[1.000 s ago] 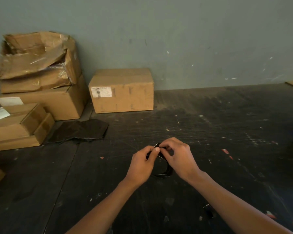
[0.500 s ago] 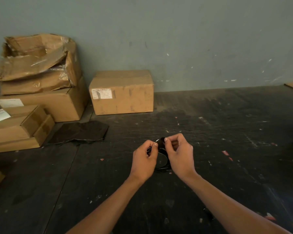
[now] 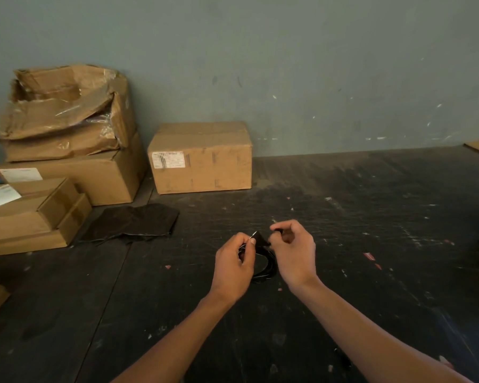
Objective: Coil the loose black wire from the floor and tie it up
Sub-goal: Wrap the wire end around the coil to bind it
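Note:
A small coil of black wire (image 3: 266,268) hangs between my two hands, held above the dark floor (image 3: 371,244). My left hand (image 3: 234,265) pinches the coil's upper left side, and a thin bright wire tip sticks up from its fingertips. My right hand (image 3: 293,251) pinches a short black end of the wire at the coil's top right. The lower loops of the coil show below and between the hands; the rest is hidden behind the fingers.
A sealed cardboard box (image 3: 202,157) stands against the grey-green wall. A stack of crumpled and flat cartons (image 3: 64,139) sits at the left. A dark flat sheet (image 3: 134,222) lies on the floor in front of them. Small scraps of litter dot the floor.
Both hands rose slightly and the fingertips moved apart, the right hand drawing the wire end rightward away from the left. The coil stays held between them.

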A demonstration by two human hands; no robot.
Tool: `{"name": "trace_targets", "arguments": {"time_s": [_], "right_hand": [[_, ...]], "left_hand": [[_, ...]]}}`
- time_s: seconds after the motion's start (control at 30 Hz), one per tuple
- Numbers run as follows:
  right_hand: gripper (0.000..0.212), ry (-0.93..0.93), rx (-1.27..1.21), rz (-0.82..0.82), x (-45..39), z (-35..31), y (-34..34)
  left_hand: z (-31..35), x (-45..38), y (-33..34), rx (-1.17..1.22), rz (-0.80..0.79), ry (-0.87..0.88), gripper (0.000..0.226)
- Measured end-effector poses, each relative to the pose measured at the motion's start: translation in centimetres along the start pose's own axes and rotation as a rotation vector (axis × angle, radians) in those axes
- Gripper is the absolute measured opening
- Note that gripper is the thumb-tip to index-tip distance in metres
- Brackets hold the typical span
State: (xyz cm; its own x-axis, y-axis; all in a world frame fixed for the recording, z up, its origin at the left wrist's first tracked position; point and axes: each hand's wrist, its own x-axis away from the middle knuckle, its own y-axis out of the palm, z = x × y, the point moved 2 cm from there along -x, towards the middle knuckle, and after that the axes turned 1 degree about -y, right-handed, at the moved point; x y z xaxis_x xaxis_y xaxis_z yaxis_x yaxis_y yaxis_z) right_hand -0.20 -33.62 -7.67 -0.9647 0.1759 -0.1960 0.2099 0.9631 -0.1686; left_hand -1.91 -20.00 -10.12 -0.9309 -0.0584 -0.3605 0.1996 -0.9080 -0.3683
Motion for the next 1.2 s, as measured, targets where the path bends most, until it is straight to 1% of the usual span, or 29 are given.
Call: {"name": "trace_targets", "arguments": {"time_s": [0.03,0.13,0.2,0.3,0.4,0.47,0.57,0.67,0.77,0.87,0.97,1.07,1.13,1.2], "right_hand": [[0.023,0.028,-0.02,-0.022,0.1,0.0,0.1],[0.02,0.085,-0.032,-0.153,0.3,0.0,0.2],[0.016,0.176,-0.091,-0.213,0.3,0.0,0.2],[0.018,0.321,-0.232,-0.232,0.3,-0.3,0.4],[0.024,0.359,-0.296,-0.229,0.2,-0.6,0.3],[0.019,0.365,-0.278,-0.25,0.4,-0.7,0.3],[0.014,0.413,-0.305,-0.208,0.7,-0.5,0.2],[0.014,0.561,-0.405,-0.161,1.4,0.2,0.0],[0.017,0.724,-0.405,-0.193,2.5,1.1,0.3],[0.016,0.833,-0.432,-0.183,3.0,1.3,1.1],[0.015,0.894,-0.476,-0.108,2.8,0.8,1.8],[0.015,0.879,-0.509,-0.048,2.7,0.5,2.4],[0.015,0.852,-0.555,-0.038,2.6,0.3,2.8],[0.017,0.822,-0.625,-0.022,2.5,0.1,3.0]], "left_hand": [[0.1,0.0,-0.2,-0.002,0.008,0.007,0.017],[0.3,-0.3,-1.0,-0.062,0.033,0.072,0.015],[0.6,-0.5,-1.5,-0.124,0.04,0.126,0.015],[0.7,-0.8,-1.7,-0.161,0.037,0.172,0.015],[0.6,-0.9,-1.6,-0.166,0.023,0.197,0.014],[0.5,-0.9,-1.5,-0.172,0.024,0.204,0.014],[0.3,-0.9,-1.4,-0.163,0.081,0.196,0.017],[0.1,-1.2,-1.8,-0.153,0.198,0.156,0.022],[0.3,-1.5,-2.0,-0.131,0.257,0.149,0.023],[0.8,-1.3,-1.3,-0.101,0.224,0.213,0.022],[0.9,-1.0,-0.7,-0.069,0.187,0.241,0.021],[0.7,-0.9,-0.5,-0.015,0.152,0.215,0.02],[0.8,-0.8,-0.3,0.01,0.117,0.185,0.022],[0.7,-0.5,0.0,0.024,0.094,0.171,0.018]]}}
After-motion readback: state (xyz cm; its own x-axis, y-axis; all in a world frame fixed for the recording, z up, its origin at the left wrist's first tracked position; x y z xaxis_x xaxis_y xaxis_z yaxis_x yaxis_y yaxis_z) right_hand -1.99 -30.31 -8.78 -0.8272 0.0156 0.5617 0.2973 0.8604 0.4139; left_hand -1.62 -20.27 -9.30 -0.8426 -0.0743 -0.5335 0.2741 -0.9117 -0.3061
